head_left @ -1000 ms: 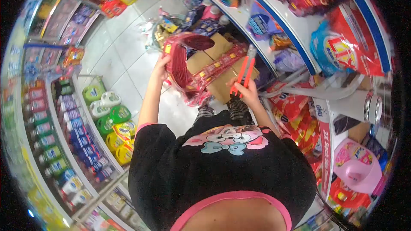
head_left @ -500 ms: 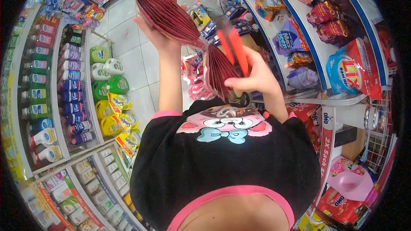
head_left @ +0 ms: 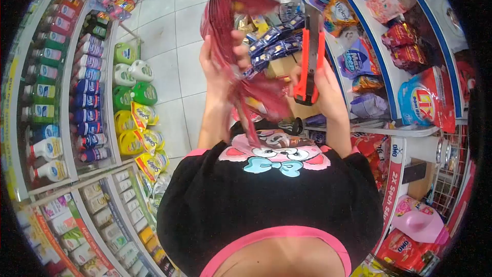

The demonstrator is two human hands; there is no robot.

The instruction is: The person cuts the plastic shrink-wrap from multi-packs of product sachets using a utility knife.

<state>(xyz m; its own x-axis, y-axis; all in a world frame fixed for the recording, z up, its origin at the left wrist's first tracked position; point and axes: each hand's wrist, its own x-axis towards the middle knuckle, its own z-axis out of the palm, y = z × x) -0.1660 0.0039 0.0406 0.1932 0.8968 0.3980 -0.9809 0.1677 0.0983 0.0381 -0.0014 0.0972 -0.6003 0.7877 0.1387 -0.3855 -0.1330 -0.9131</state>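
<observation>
A dark red bundle of thin sachets [head_left: 221, 18], joined like a strip, is gripped near its middle by my left hand [head_left: 212, 59]. Its lower folds hang loose and blurred above my shirt front, and its upper part curls to the right. My right hand [head_left: 325, 82] is wrapped around an orange-red and black utility knife [head_left: 310, 54], which points away from me. A gap separates the knife from the bundle. I cannot make out whether its blade is out.
Blue sachet strips [head_left: 277, 46] lie on a cardboard box [head_left: 283, 65] beyond my hands. Shelves of detergent bags [head_left: 353, 59] stand on the right, and bottle racks [head_left: 89, 100] on the left. Green and yellow jugs [head_left: 128, 138] line the tiled floor [head_left: 171, 61].
The fanned bundle has loosened, and its lower half now swings free. My right hand has moved off it to the right with the knife. My left hand has come closer to me.
</observation>
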